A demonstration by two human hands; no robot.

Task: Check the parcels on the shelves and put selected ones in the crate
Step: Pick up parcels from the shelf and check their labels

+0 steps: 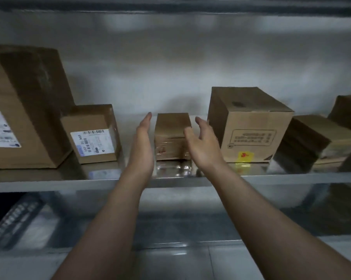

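On the metal shelf (49,184), a small parcel (170,126) sits between a labelled box (94,136) and a taller carton (249,126). The left hand (143,146) and right hand (201,144) flank it, fingers straight and held wide, apparently not touching.

Reflective metal shelf (49,185). On it, left to right: large labelled carton (29,110), small labelled box (94,134), small taped box (171,136), printed carton (249,126) with yellow sticker, low box (316,142). Further box (348,112) far right, base hidden.
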